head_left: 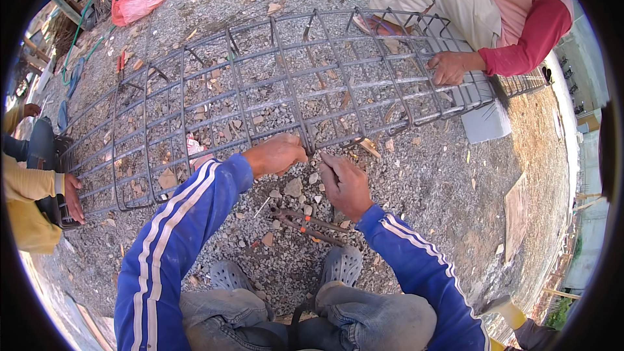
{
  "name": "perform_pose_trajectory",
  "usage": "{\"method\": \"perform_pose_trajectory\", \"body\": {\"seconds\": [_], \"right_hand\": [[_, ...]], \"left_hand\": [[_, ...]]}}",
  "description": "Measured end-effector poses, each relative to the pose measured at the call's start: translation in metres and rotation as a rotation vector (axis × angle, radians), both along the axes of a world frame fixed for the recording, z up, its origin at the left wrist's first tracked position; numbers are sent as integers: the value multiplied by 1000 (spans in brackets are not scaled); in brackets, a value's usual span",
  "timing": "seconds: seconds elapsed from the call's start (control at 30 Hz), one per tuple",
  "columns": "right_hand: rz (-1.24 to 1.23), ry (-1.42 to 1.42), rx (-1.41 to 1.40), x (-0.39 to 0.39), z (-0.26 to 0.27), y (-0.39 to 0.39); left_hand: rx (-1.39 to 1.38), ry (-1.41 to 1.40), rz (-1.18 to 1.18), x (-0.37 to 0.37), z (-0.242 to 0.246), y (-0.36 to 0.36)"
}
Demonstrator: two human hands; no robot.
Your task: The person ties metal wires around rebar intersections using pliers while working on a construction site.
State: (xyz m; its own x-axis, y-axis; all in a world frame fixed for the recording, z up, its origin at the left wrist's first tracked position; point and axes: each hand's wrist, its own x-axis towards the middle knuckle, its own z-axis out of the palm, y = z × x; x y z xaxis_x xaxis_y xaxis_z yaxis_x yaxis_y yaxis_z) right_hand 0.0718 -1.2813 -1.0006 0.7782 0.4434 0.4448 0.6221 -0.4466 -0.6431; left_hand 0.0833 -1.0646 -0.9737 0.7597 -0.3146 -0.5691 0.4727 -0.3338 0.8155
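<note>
A long rebar cage [292, 92] of steel bars and bent stirrups lies across the gravel in front of me. My left hand [280, 155] is closed around a stirrup and bar at the cage's near edge. Just right of it, my right hand [343, 183] is at the same stirrup corner with its fingers bent together; whether it pinches a thin wire there is too small to tell. Below my hands, pincers with orange bands on the handles [309, 224] lie on the gravel, near my grey clogs [343, 263].
A person in red sleeves [507, 66] rests a hand on the cage's right end, near a grey block [485, 119]. Another in yellow sleeves [34, 180] touches its left end. Red-handled pliers [121, 62], a pink plastic bag [139, 1] and a board [516, 217] lie around.
</note>
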Motion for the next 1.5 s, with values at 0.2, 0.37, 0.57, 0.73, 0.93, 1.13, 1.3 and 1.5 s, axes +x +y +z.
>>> {"method": "perform_pose_trajectory", "body": {"seconds": [0.2, 0.37, 0.57, 0.73, 0.93, 1.13, 1.3, 1.5], "right_hand": [[13, 131, -150, -27, -8, -8], [-10, 163, -34, -38, -5, 11], [91, 220, -192, -15, 46, 10], [-113, 345, -28, 1, 44, 6], [34, 534, -100, -8, 11, 3], [94, -108, -164, -34, 61, 4], [329, 248, -572, -89, 4, -21], [256, 35, -846, -112, -81, -29]], "left_hand": [[156, -207, -58, -5, 10, -3], [456, -310, -58, -10, 27, -19], [501, -355, 13, -18, 20, -19], [558, -365, 49, -18, 19, -24], [542, -425, 76, -19, 9, -24], [487, -789, 270, -35, 9, -22], [362, -1003, 37, -64, 38, -17], [484, -612, -513, -101, 9, -19]]}}
